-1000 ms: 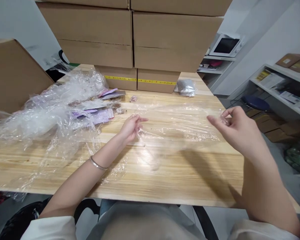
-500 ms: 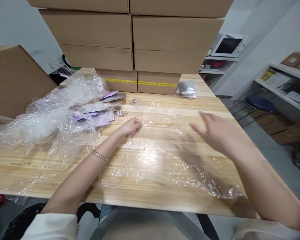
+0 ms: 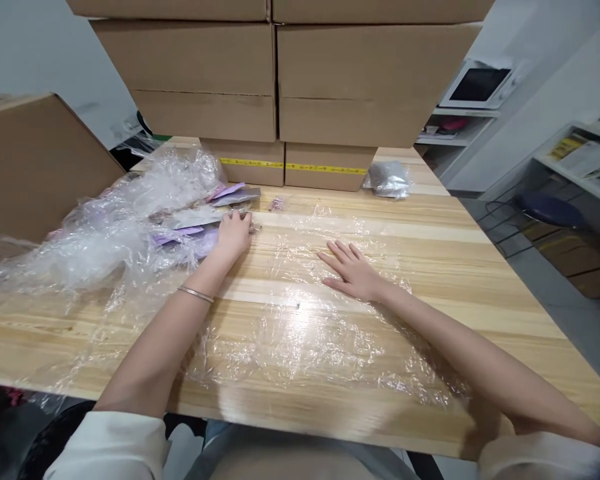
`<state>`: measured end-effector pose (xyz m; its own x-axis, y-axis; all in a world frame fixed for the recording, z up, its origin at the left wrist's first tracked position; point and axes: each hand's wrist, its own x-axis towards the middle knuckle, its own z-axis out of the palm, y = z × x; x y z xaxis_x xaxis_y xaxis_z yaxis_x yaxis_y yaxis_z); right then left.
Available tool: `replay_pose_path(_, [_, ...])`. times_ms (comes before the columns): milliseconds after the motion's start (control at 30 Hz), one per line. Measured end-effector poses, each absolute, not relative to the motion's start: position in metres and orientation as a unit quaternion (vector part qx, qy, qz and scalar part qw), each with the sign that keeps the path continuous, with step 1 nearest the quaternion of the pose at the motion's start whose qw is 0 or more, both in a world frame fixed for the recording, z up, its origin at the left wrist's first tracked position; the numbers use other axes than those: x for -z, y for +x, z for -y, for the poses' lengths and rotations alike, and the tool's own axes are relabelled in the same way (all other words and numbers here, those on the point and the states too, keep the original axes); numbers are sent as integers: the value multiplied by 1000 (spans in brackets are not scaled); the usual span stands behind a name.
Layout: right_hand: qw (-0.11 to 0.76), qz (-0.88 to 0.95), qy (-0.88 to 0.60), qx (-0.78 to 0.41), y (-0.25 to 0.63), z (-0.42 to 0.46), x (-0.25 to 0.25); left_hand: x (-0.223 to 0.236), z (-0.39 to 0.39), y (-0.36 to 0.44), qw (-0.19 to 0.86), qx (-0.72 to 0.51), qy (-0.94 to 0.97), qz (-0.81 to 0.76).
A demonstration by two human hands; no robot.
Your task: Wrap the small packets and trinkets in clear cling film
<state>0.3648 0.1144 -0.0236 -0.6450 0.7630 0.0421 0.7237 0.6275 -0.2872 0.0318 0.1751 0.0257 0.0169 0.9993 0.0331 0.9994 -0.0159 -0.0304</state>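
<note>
A sheet of thin clear plastic film (image 3: 325,340) lies spread and wrinkled on the wooden table in front of me. My right hand (image 3: 353,270) rests flat on it, fingers spread, holding nothing. At the right edge of a heap of crumpled clear plastic (image 3: 100,233), my left hand (image 3: 235,233) bends its fingers down among small packets (image 3: 255,227); its fingertips and whatever they grip are hidden. Flat purple and grey pieces (image 3: 235,195) stick out of the heap just beyond that hand. Another small reddish packet (image 3: 276,203) lies a little farther back.
Large cardboard boxes (image 3: 350,80) are stacked along the table's back. Another carton (image 3: 40,167) stands at the left. A clear bag with grey contents (image 3: 387,179) sits near the back right. Beyond the table's right edge are shelves with a microwave (image 3: 477,85) and a blue stool (image 3: 550,208).
My left hand has left the film's edge and moved left and back to the heap. My right hand has come down and left, from above the table onto the film.
</note>
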Motion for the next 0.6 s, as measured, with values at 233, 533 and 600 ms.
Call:
replay_pose_path(233, [71,895,-421,-125,364,-112,24,-29,-198,21,38,-27,-730,682])
replay_pose_path(533, [137,897,-417,-46,317,-159,-29,-26,-204,56,-12,-11,-712,702])
replay_pose_path(600, [185,891,-411,-52,285,-195,-43,-24,-208,65,-17,4,-705,709])
